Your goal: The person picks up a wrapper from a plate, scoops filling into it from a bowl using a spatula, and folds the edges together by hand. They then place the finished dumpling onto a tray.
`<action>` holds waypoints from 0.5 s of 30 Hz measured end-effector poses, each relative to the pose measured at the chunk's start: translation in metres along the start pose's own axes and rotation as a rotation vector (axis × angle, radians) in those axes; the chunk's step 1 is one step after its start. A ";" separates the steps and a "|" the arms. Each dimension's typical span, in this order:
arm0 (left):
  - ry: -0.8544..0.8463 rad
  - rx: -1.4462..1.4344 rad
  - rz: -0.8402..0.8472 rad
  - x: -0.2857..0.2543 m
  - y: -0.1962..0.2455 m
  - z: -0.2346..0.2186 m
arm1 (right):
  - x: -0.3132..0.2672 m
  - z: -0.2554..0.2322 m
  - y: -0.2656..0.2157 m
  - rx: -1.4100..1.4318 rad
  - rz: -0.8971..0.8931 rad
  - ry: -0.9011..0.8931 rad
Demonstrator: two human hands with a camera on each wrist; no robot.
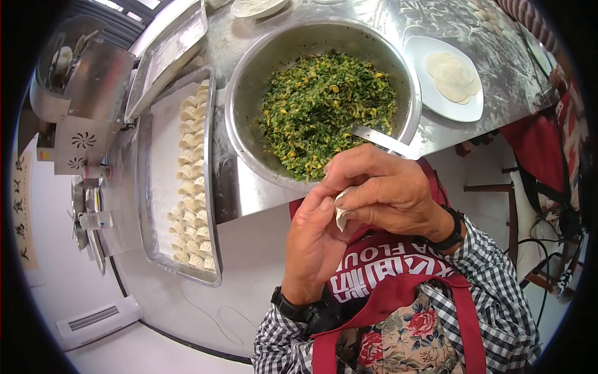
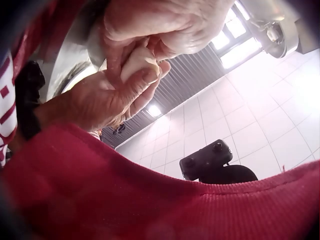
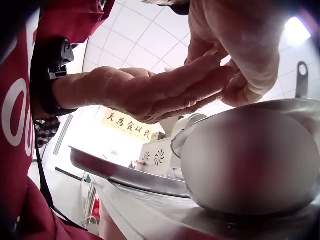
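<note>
In the head view a small piece of white dough (image 1: 341, 215) is pinched between both hands, just in front of the big steel bowl (image 1: 237, 124). The left hand (image 1: 314, 240) cups it from below, its thumb against the dough. Thumb and fingers of the right hand (image 1: 389, 193) pinch the dough's upper edge. The left wrist view shows the folded dough (image 2: 139, 61) between the left hand (image 2: 102, 97) and the right hand (image 2: 165, 22). In the right wrist view the fingers hide most of it. Chopped green and yellow filling (image 1: 327, 106) fills the bowl, a metal utensil (image 1: 383, 140) resting in it.
A metal tray (image 1: 144, 206) with rows of pleated dumplings (image 1: 194, 187) lies left of the bowl. Another tray (image 1: 168, 59) sits behind it. Round wrappers (image 1: 453, 76) are stacked on a white plate (image 1: 430, 103) at the right, near the table edge.
</note>
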State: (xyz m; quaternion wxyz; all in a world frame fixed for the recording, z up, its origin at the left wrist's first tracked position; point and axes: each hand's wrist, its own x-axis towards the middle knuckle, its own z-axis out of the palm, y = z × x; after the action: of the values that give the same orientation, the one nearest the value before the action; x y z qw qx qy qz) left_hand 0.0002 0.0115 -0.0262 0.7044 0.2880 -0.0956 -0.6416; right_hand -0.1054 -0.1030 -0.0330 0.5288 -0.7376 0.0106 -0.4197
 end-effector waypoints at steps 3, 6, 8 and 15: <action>0.019 -0.010 0.006 0.000 -0.001 0.000 | 0.003 -0.001 -0.002 -0.077 -0.077 -0.017; 0.018 -0.024 0.012 0.000 0.000 0.000 | 0.004 0.002 -0.010 -0.024 0.073 0.050; 0.016 -0.035 0.001 0.001 0.000 0.002 | 0.002 -0.001 -0.003 0.019 -0.003 -0.006; -0.020 -0.072 -0.001 0.001 -0.001 -0.002 | 0.006 0.000 -0.009 0.003 0.051 0.036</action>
State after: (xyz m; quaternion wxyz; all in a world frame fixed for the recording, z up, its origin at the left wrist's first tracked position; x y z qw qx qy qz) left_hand 0.0001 0.0107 -0.0285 0.7130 0.2562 -0.0795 -0.6478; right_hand -0.1054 -0.1012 -0.0221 0.5402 -0.7285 0.0385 -0.4195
